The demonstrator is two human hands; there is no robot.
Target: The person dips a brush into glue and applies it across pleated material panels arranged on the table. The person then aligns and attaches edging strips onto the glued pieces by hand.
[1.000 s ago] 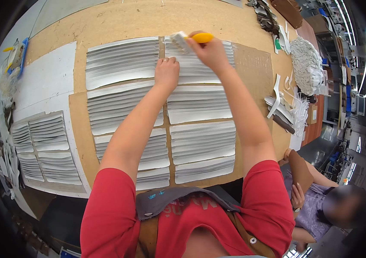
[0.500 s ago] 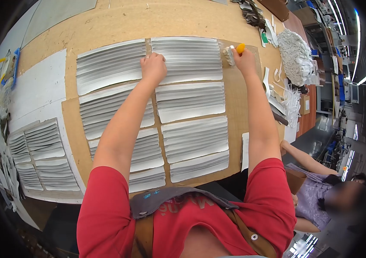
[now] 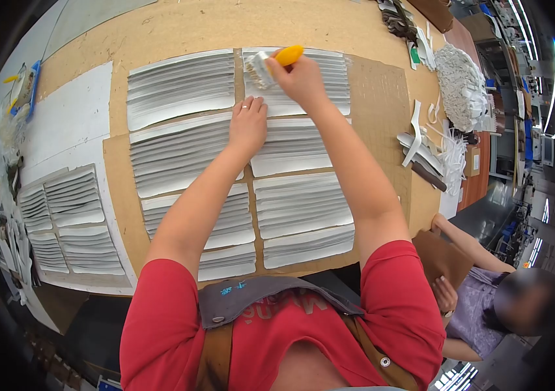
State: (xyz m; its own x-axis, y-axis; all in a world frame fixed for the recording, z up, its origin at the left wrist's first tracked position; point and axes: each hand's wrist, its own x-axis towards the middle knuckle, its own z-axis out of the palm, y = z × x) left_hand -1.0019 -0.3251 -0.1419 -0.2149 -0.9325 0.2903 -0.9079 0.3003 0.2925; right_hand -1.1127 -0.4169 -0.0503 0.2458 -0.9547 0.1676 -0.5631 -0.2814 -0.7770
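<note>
Reaching across the desk (image 3: 193, 26), past layered pale strips (image 3: 308, 246) near 5 o'clock, to rest the left grip (image 3: 249, 124), released with fingers extended, beside the far strips (image 3: 329, 81) toward 12 o'clock. Just beyond, clenching a yellow-handled brush (image 3: 288, 55) in the right grip (image 3: 300, 81), with bristles over those far strips. Could drag thin layers askew by pressing too hard, or smudge neighboring strips by sweeping too wide.
</note>
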